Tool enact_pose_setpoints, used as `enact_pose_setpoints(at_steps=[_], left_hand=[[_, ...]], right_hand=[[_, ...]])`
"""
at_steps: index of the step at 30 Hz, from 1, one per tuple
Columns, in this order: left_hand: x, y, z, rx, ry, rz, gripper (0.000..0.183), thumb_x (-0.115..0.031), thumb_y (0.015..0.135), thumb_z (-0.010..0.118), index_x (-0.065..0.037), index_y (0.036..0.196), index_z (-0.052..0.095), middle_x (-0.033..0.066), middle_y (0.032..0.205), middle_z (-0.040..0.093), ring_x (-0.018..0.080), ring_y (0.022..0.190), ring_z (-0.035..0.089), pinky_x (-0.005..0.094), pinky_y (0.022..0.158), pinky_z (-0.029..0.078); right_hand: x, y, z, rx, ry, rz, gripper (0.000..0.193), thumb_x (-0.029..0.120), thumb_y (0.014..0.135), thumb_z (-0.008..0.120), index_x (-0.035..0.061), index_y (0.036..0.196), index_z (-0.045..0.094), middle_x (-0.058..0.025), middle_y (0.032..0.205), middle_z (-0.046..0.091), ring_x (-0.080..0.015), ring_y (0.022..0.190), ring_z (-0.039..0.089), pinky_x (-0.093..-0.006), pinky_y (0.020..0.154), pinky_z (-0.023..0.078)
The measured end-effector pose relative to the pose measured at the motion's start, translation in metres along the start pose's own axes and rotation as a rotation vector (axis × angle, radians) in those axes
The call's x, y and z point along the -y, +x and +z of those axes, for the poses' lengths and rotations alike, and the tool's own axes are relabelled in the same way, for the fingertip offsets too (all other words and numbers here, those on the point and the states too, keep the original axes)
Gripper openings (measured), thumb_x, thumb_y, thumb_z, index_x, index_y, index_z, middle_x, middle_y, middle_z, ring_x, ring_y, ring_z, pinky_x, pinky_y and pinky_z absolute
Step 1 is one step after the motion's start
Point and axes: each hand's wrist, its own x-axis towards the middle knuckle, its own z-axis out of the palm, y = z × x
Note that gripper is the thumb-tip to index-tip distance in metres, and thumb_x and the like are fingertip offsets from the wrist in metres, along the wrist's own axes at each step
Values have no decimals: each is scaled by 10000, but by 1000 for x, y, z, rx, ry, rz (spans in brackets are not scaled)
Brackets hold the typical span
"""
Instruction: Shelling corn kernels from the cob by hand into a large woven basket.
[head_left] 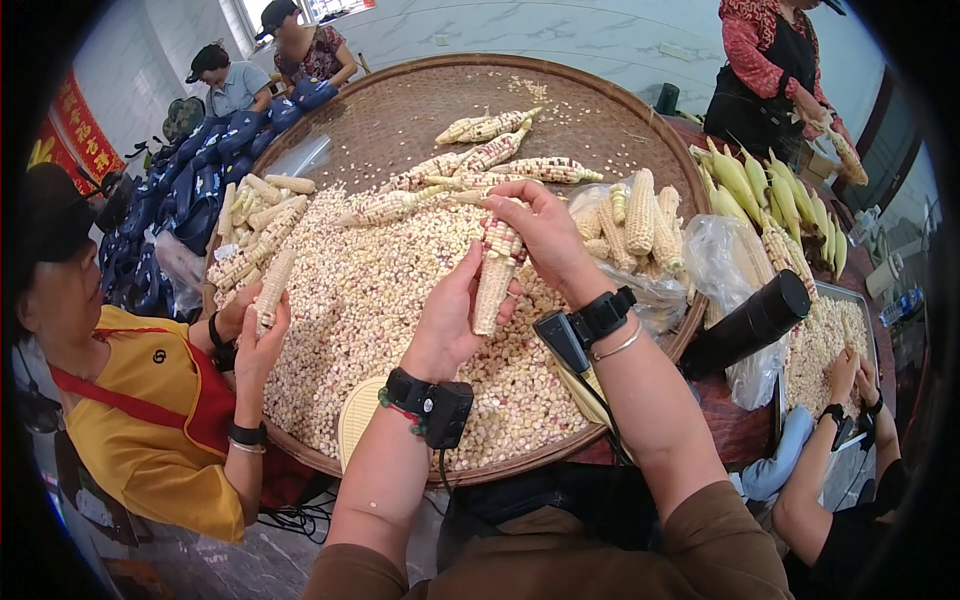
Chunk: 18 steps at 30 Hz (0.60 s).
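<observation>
Your left hand (448, 328) wraps the near, bare end of a part-shelled corncob (493, 292); your right hand (548, 238) grips its kernelled far end. A gold-lettered red banner (86, 130) hangs far left.

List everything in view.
Round tray: one, brown, centre
Loose kernels: countless, cream, maroon, round tray
Held cob: one, pale and maroon, centre
Kernelled cobs: several, cream and maroon, tray's back
Bare cobs: many, pale, tray's sides
Plastic bags: several, clear, around tray
Bottle: one, black, right of tray
Corn in husks: many, green, upper right
Metal tray: one, silver, far right
Heap, kind unclear: one, navy, upper left
Co-workers: five, varied clothing, left, back, right
Wrist devices: two, black, own wrists
Left hand: one, bare, around cob
Right hand: one, bare, cob's top
</observation>
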Motion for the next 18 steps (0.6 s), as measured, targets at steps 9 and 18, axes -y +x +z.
enact_pose_setpoints(at_steps=[9, 18], left_hand=[[2, 3, -7, -20, 43, 18, 424, -404, 1041, 340, -34, 1112, 534, 99, 784, 612, 163, 551, 543, 267, 503, 453], [-1, -3, 12, -141, 200, 92, 397, -349, 1036, 377, -7, 1124, 560, 124, 836, 653, 164, 564, 582, 266, 487, 470]], right_hand=[[-1, 0, 3, 0, 68, -32, 242, 216, 883, 707, 62, 1036, 601, 7, 841, 608, -40, 697, 542, -193, 576, 439], [0, 0, 0, -24, -1, -1, 172, 146, 928, 635, 48, 1060, 586, -29, 950, 651, -70, 828, 595, -204, 699, 490]])
